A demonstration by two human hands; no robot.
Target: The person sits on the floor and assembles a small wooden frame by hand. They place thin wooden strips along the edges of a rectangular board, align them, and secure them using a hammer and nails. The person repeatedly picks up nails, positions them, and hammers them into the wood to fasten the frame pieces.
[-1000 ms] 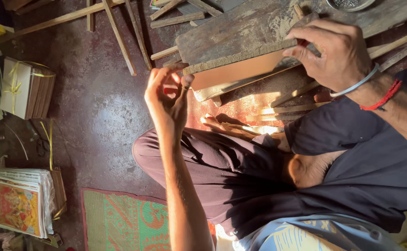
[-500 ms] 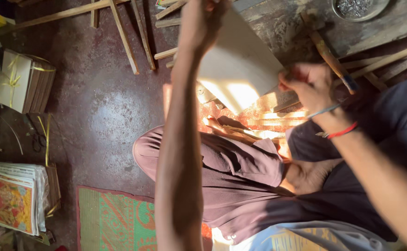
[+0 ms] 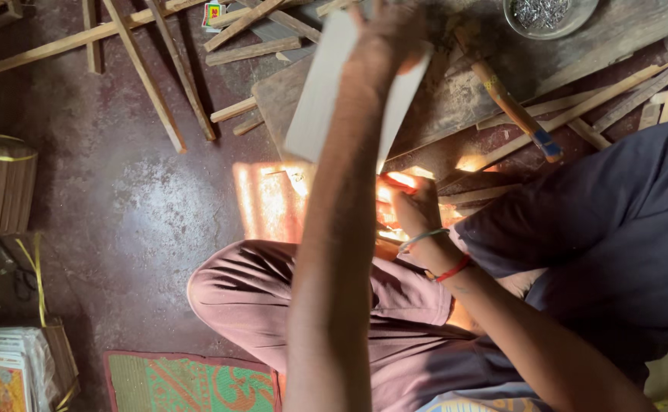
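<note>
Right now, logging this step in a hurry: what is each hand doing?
Left hand: closed on the pale flat board, holding it up.
Right hand: down among the wood strips; its grip cannot be told.

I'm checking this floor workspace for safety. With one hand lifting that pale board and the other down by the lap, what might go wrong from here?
The left hand grips the pale flat board by one edge only, so it might slip onto the legs. The right hand works beneath it, in its path. Loose wooden strips and the wooden-handled hammer lie close by, easy to knock.

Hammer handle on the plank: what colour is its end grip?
Blue. The hammer has a brownish wooden handle with a blue end, seen in the head view.
</note>
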